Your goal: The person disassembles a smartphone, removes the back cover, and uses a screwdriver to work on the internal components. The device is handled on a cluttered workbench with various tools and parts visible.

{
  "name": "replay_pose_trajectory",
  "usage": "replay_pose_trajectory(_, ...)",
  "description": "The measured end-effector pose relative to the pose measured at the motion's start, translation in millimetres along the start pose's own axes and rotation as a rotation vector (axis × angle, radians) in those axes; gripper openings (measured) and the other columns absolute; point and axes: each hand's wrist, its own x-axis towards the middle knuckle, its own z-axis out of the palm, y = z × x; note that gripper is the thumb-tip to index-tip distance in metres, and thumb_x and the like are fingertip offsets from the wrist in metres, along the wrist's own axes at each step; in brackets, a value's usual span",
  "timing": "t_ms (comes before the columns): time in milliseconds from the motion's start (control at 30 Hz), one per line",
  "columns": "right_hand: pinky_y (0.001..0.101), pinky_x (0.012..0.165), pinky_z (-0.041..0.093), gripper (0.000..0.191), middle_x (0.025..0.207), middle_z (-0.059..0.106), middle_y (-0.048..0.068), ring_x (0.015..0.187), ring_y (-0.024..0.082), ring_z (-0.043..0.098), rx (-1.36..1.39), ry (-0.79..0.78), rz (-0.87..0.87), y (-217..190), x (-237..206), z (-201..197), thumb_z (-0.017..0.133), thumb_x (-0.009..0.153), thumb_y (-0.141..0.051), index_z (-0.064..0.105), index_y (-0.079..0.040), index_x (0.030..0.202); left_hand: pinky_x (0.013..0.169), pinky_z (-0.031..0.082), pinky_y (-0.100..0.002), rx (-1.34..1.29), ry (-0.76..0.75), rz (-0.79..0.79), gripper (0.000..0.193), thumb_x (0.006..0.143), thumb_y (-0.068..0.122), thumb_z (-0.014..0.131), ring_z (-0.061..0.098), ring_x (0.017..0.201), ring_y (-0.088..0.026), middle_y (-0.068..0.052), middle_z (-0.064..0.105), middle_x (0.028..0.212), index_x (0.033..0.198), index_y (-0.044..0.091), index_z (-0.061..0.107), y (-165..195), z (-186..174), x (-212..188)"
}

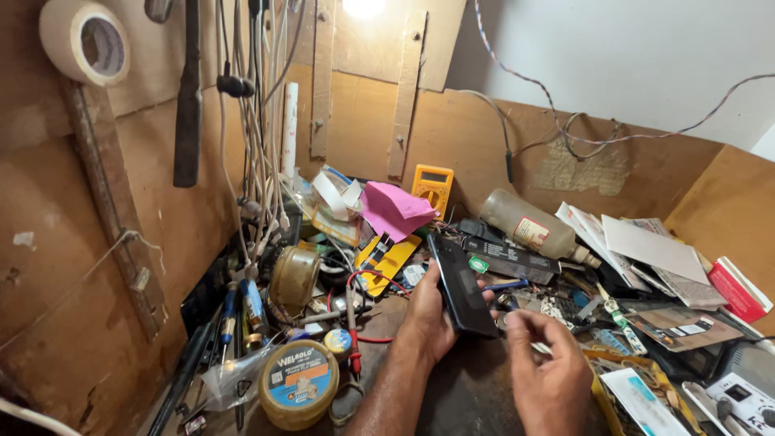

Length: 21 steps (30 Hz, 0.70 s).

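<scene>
My left hand [426, 311] grips a black mobile phone [462, 285] edge-on, its upper end tilted toward the back of the bench. My right hand [547, 367] hovers just right of the phone's lower end, fingers curled with the thumb and forefinger pinched together; whether something small is between them is too small to tell. Both forearms come in from the bottom edge over the dark bench top.
Clutter rings the hands: a round tin [299, 384] and brown tape roll [295, 276] at left, a yellow multimeter [433, 187], a pink cloth [394, 209], a lying bottle [533, 228], papers and boxes [655, 250] at right. Cables [257, 121] hang on the wooden wall; white tape roll [85, 40] top left.
</scene>
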Motion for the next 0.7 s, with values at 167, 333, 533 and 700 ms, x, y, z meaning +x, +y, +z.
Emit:
replay_pose_trajectory(167, 0.0384, 0.097, 0.053, 0.026, 0.109, 0.075, 0.013, 0.109, 0.029, 0.071, -0.290, -0.065, -0.824, -20.0, 7.1, -6.9, 0.077, 0.082, -0.011, 0.072, -0.004, 0.107, 0.079, 0.062, -0.046, 0.074, 0.029, 0.036, 0.060, 0.106, 0.056, 0.039, 0.072, 0.084, -0.031, -0.016, 0.069, 0.095, 0.112, 0.000, 0.062, 0.9, -3.4, 3.7)
replay_pose_trajectory(333, 0.0399, 0.099, 0.055, 0.035, 0.117, 0.073, 0.015, 0.114, 0.031, 0.071, -0.223, -0.207, -0.927, -16.0, 13.0, -7.4, 0.075, 0.082, -0.005, 0.069, -0.003, 0.116, 0.074, 0.061, -0.042, 0.198, 0.024, 0.069, 0.046, 0.106, 0.054, 0.048, 0.070, 0.082, -0.023, -0.009, 0.066, 0.092, 0.119, 0.011, 0.059, 0.9, 10.9, -10.2)
replay_pose_trajectory(533, 0.0367, 0.090, 0.059, 0.040, 0.117, 0.075, 0.015, 0.109, 0.029, 0.075, -0.215, -0.190, -0.875, -6.3, 13.0, -8.5, 0.075, 0.083, -0.004, 0.068, -0.005, 0.123, 0.065, 0.056, -0.038, 0.390, 0.106, 0.063, 0.054, 0.096, 0.053, 0.056, 0.069, 0.074, -0.015, -0.002, 0.064, 0.089, 0.147, 0.037, 0.049, 6.1, 32.7, -26.2)
replay_pose_trajectory(700, 0.0360, 0.087, 0.060, 0.041, 0.116, 0.075, 0.014, 0.106, 0.028, 0.076, -0.240, -0.131, -0.838, 1.3, 12.3, -8.1, 0.074, 0.084, -0.004, 0.069, -0.006, 0.125, 0.059, 0.057, -0.038, 0.383, 0.079, 0.085, 0.067, 0.093, 0.050, 0.064, 0.067, 0.071, -0.014, -0.001, 0.063, 0.086, 0.155, 0.035, 0.043, 5.7, 37.6, -30.6)
